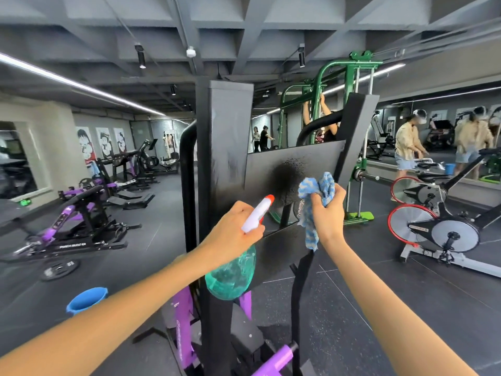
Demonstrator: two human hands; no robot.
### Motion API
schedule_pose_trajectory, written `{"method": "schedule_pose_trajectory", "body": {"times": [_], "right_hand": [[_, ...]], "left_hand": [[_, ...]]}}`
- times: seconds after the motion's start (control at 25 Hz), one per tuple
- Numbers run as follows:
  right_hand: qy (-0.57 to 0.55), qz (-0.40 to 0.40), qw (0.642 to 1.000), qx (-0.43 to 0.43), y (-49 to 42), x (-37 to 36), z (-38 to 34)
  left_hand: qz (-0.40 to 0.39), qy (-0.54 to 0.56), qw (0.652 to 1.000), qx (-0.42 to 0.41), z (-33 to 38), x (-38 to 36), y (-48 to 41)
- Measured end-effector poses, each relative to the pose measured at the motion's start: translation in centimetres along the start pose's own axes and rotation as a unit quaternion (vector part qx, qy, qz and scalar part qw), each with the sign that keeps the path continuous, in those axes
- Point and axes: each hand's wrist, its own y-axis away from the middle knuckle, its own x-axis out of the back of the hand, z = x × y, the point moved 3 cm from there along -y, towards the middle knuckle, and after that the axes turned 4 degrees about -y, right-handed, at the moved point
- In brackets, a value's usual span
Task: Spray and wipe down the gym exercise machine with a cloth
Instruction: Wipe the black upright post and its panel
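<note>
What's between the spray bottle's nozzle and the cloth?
A dark wet spray patch on the machine's black panel, in the head view.

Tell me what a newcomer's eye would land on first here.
Dead centre, the left hand grips a green spray bottle aimed at a dark wet patch on the machine's black panel. Just right of it, the right hand clutches a blue cloth. A blue bucket sits on the floor at lower left.

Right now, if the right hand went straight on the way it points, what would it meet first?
The right hand would likely press its blue cloth onto the black machine panel beside the wet spray patch; depth is unclear.
</note>
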Motion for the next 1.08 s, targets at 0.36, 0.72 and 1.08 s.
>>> {"method": "schedule_pose_trajectory", "body": {"times": [0.36,0.72,1.08], "right_hand": [[-0.045,-0.097,0.989,0.102,0.8,-9.6,-3.9],[0.088,-0.041,0.958,0.268,-2.3,-9.3,-1.9],[0.122,-0.071,0.915,0.377,-2.4,-9.9,-2.1]], "left_hand": [[0.120,0.170,0.977,-0.048,0.5,8.0,2.2],[0.159,0.206,0.965,-0.034,1.2,11.8,2.0],[0.286,0.190,0.935,0.090,0.5,14.2,0.0]]}}
